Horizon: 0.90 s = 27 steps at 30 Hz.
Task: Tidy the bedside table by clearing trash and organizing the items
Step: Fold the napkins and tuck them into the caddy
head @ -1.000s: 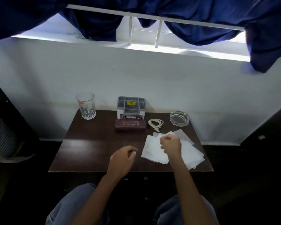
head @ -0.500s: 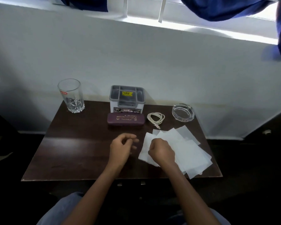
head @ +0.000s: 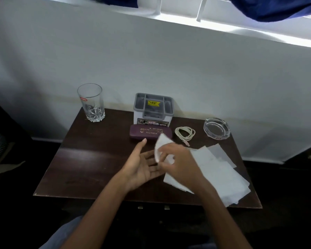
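Pinching hand: the right hand (head: pixel 180 162) had its fingers curled round one thin white tissue sheet (head: pixel 162 142), raised off the bench (head: pixel 90 159), with the sheet's corner standing up in front of the spectacle case (head: pixel 145 133).
Open hand: the left hand (head: pixel 142 169) lay palm up just beside the right, fingers straight, thumb raised, gripping nothing; whether it touched the sheet could not be told.
Loose paper: the tissue pile (head: pixel 217 175), soft squarish white sheets, overlapped untidily on the bench's right front, its corners near the front and right edges.
Surface: dark, glossy rectangular wood set against a white wall (head: pixel 151 60); a broad bare stretch showed left of the hands.
Back row: a cut-glass tumbler (head: pixel 92 103) stood upright at the left rear corner; a grey-topped plastic organiser (head: pixel 153 108) with compartments stood mid-rear, the maroon oblong case just in front of it.
Right rear: a coiled pale cable (head: pixel 185 133) lay between the case and a round clear glass ashtray (head: pixel 216 129).
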Each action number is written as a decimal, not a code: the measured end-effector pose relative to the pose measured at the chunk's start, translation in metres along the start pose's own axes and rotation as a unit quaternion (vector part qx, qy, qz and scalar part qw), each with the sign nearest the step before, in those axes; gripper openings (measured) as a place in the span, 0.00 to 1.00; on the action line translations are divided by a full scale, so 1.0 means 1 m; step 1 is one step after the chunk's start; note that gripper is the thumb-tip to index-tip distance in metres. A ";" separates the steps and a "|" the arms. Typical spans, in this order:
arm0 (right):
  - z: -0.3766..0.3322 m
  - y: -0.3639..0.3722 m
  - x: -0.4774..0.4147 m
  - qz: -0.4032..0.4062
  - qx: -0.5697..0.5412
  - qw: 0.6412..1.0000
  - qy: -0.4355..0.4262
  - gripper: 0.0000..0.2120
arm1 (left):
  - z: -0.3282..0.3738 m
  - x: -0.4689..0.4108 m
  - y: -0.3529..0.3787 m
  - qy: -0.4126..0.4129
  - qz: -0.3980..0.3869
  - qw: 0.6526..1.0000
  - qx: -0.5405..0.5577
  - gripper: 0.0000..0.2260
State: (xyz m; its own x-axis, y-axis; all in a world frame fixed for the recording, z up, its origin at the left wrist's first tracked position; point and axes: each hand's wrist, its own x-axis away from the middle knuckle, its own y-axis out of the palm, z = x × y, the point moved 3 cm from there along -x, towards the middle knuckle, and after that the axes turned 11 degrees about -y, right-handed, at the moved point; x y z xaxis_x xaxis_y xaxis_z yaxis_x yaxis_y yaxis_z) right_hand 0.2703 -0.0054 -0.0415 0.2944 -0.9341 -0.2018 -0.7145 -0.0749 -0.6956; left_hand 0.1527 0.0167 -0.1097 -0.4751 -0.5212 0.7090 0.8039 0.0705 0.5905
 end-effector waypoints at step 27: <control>0.065 0.025 0.010 -0.068 0.170 0.949 0.257 0.05 | 0.022 0.009 -0.041 0.066 0.200 0.977 -0.017 0.11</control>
State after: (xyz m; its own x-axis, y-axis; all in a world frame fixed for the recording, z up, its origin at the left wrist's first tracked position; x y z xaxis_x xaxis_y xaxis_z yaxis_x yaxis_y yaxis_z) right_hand 0.2965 0.0061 -0.1059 -0.0417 -0.9771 0.2085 -0.4206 -0.1721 -0.8908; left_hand 0.1079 0.0280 -0.1192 -0.0713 -0.5634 0.8231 0.9284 0.2642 0.2613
